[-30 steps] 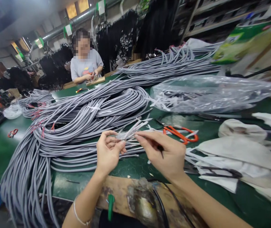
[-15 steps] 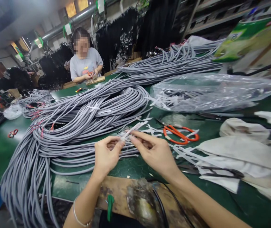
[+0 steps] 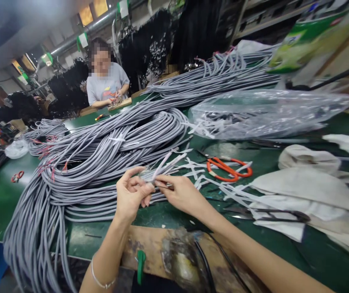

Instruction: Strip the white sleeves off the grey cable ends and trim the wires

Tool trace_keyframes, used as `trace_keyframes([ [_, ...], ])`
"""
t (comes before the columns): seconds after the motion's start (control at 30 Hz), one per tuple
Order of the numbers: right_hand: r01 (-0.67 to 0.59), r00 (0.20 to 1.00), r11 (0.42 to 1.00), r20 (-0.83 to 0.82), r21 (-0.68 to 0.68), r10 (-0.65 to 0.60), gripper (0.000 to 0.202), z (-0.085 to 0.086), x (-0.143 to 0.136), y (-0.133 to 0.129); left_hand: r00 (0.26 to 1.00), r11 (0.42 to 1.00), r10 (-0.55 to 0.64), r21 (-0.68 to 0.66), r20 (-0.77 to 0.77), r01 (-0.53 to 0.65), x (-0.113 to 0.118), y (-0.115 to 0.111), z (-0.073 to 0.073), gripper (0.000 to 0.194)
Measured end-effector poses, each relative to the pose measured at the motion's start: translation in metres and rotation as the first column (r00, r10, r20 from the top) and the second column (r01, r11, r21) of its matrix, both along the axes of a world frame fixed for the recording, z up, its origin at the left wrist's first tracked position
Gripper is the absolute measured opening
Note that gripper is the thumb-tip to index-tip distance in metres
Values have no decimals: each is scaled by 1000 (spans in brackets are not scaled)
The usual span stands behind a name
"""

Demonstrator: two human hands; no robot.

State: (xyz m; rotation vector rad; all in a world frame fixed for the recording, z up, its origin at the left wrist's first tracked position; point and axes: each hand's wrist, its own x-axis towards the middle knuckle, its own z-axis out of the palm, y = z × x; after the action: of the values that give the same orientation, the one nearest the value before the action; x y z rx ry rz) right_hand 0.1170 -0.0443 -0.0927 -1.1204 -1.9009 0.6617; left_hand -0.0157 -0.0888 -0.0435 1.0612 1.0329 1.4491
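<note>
My left hand (image 3: 133, 193), with a bracelet on its wrist, is closed round the near ends of a small bunch of thin whitish strands (image 3: 165, 167). My right hand (image 3: 177, 191) pinches the same bunch just right of the left fingers; a thin dark item shows under its fingertips, too small to name. The bunch fans out away from me, over a large pile of grey cables (image 3: 101, 158) on the green table (image 3: 79, 240). White strips (image 3: 195, 169) and orange-handled scissors (image 3: 229, 169) lie to the right of my hands.
Dark shears (image 3: 284, 215) lie among white cloths (image 3: 308, 187) at right. Behind them is a clear plastic bag (image 3: 268, 114). A wooden board (image 3: 150, 248) with a green clip (image 3: 140, 266) is at the near edge. A person (image 3: 105, 81) works across the table; small red scissors (image 3: 17, 176) lie left.
My right hand has moved left and down, its fingers now bent in a pinch. My left hand has shifted slightly left, and the strands now spread upward to the right.
</note>
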Motion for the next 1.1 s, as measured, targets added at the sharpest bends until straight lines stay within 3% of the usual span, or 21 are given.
trace_keyframes([
  [0.13, 170, 985, 984, 21, 57, -172, 23, 10, 14, 2, 963, 967, 229, 145, -143, -209, 0, -2, 0, 36],
  [0.23, 333, 940, 914, -156, 231, -303, 23, 28, 21, -9, 869, 915, 386, 248, -309, -318, 4, -4, -2, 20],
  [0.3, 321, 940, 854, -246, 410, -236, 19, 39, 23, -17, 827, 905, 410, 288, -385, -314, 6, -5, -4, 15],
  [0.37, 194, 972, 812, -221, 551, -82, 16, 43, 21, -21, 802, 898, 419, 325, -427, -296, 8, -6, -5, 11],
  [0.43, 56, 986, 792, -158, 608, 52, 17, 43, 18, -22, 777, 892, 422, 368, -466, -264, 8, -7, -5, 11],
  [0.5, 2, 987, 790, -128, 613, 96, 18, 40, 15, -21, 757, 896, 399, 397, -518, -200, 9, -8, -6, 13],
  [0.73, 199, 980, 824, -106, 531, -168, 17, 31, 15, -23, 684, 888, 308, 458, -661, 43, 8, -6, -9, 22],
  [0.93, 318, 936, 921, -230, 226, -267, 17, 34, 20, -19, 615, 853, 269, 480, -741, 205, 5, -5, -9, 25],
  [1.03, 440, 817, 896, -442, 62, -371, 16, 39, 21, -17, 616, 855, 233, 461, -752, 238, 5, -4, -8, 31],
  [1.1, 495, 720, 868, -547, -24, -426, 19, 42, 21, -18, 613, 871, 247, 449, -750, 198, 6, -4, -8, 32],
])
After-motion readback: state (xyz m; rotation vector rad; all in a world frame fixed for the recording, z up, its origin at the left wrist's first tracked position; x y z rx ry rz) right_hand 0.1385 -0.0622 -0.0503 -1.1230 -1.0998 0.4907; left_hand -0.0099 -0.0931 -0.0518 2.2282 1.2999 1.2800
